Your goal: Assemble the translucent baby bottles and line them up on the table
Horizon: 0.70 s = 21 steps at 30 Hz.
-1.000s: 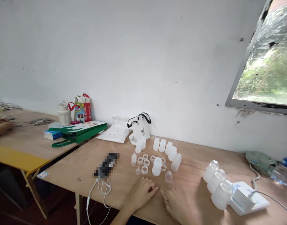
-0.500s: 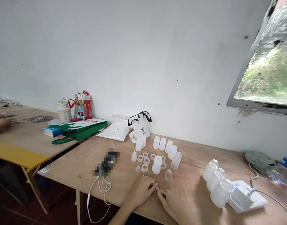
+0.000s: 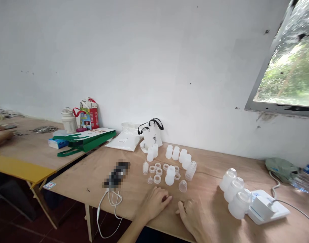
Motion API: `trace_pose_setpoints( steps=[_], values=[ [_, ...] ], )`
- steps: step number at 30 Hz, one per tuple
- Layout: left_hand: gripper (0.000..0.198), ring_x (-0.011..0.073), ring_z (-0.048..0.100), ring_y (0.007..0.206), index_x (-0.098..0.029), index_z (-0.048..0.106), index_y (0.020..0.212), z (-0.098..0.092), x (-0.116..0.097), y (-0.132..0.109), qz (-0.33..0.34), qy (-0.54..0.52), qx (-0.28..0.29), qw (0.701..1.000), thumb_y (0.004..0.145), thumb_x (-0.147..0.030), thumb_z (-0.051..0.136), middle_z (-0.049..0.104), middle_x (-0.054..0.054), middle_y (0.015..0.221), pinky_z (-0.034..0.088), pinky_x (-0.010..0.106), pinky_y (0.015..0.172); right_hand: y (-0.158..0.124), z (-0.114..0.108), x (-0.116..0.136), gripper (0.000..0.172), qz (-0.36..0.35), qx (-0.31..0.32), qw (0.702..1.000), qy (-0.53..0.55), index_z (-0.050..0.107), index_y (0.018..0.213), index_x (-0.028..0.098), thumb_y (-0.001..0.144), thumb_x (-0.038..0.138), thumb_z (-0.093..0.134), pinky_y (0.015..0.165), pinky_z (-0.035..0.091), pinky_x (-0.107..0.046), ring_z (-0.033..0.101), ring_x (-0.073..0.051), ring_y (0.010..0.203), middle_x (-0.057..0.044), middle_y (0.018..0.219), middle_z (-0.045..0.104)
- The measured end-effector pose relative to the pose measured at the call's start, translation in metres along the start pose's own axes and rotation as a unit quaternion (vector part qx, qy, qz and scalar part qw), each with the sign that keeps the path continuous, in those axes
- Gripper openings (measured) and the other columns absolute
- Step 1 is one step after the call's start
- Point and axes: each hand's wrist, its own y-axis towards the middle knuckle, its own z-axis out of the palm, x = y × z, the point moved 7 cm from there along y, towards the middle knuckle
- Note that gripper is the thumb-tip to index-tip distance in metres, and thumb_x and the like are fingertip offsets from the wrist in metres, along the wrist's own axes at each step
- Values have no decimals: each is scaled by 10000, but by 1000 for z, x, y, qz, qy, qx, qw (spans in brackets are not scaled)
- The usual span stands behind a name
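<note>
A brown wooden table point(image 3: 87, 189) is backed by a flat white wall point(image 3: 169, 67). A waisted, frosted bottle point(image 3: 170, 176) is flanked by translucent rings point(image 3: 157, 182) and a clear domed cap point(image 3: 183, 186). In front of the bottle, the left hand point(image 3: 156, 203) and right hand point(image 3: 191, 216) are rested apart, loosely half-curled, nothing visibly held.

1. Red-sided box point(image 3: 94, 117): pale lettering, too small to read.
2. White bag point(image 3: 157, 134) with black handles: black slanted-stroke logo, wording illegible.
3. Sticker point(image 3: 49, 185) on the counter point(image 3: 75, 180) corner: red-and-blue mark, unreadable.
4. White packet point(image 3: 124, 144): tiny print, illegible.
</note>
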Motion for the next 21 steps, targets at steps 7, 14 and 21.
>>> trace_pose_setpoints(
  steps=[7,14,21],
  values=[
    [247,174,597,876,-193,591,814,-1,3,3,-11,-76,-40,996,1035,-276,516,641,5,904,442,295,874,6,-25,20,501,-19,-7,999,-25,759,922,249,1094,389,310,713,466,-279,739,-213,771,-40,825,802],
    [245,255,583,1205,-218,586,1213,-37,34,-4,-94,-64,-276,954,1009,-227,450,492,116,1329,496,399,1018,2,-50,45,296,-5,71,995,-71,738,1087,276,1077,252,442,705,456,-270,778,-240,873,-19,940,814],
    [498,312,627,1216,-259,494,1455,-37,69,-3,-132,-17,-213,968,966,-174,473,392,159,1536,546,470,982,3,-51,46,285,1,79,994,-72,723,1144,292,1081,248,449,709,457,-270,783,-248,865,-15,917,813]
  ],
)
